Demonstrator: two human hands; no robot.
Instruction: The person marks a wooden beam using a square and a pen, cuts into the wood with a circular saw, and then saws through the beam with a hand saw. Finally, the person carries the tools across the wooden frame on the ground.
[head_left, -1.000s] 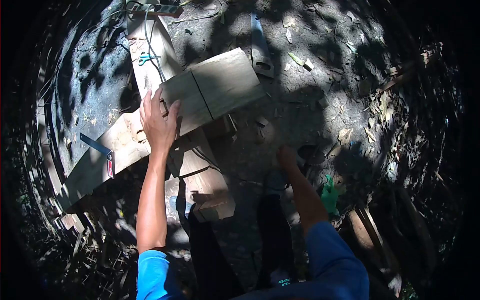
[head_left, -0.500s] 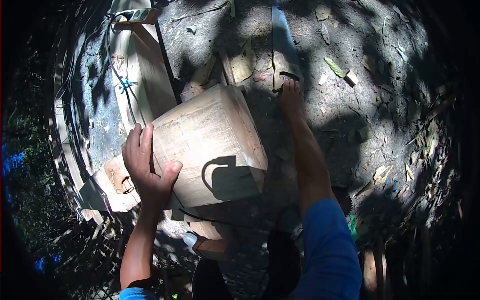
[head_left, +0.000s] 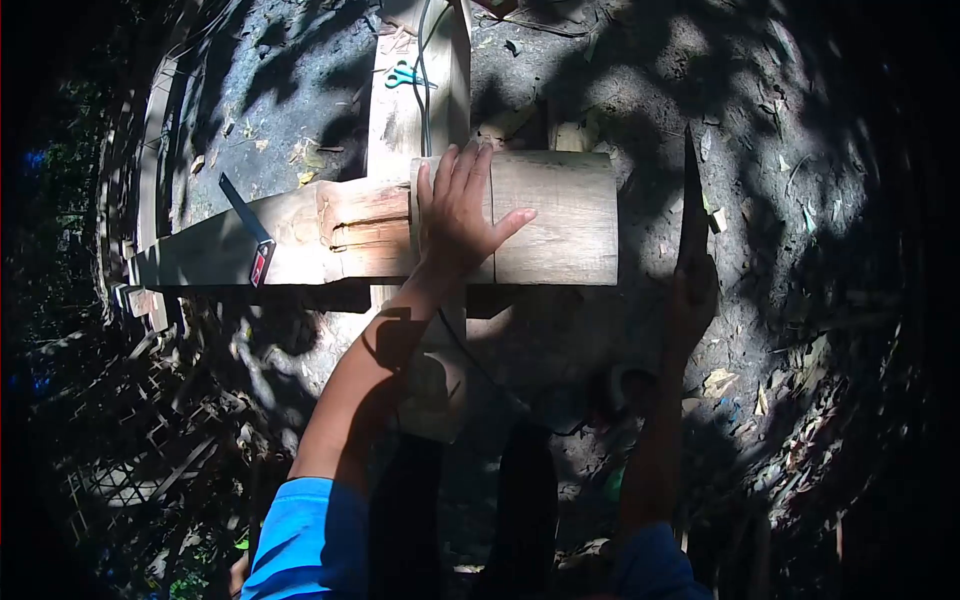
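My left hand (head_left: 458,215) lies with fingers spread on top of a thick wooden beam (head_left: 560,220). A thin line crosses the beam's face just right of the fingers. Left of the hand the beam has a rough, narrower cut section (head_left: 370,225). My right hand (head_left: 697,300), in shade, is closed around the handle of a handsaw (head_left: 692,205). The saw's blade is up on edge, pointing away from me, right of the beam's end and apart from it. The handle is mostly hidden by my fingers.
A try square (head_left: 262,262) rests on the beam's left part. Another timber (head_left: 395,120) runs crosswise beneath, bearing teal-handled scissors or pliers (head_left: 402,76) and a black cable (head_left: 424,110). Leaves and wood scraps litter the shaded ground (head_left: 640,90).
My right hand has lifted the handsaw off the ground and brought it nearer. The beam now appears level across the view, with my left hand flatter on its top.
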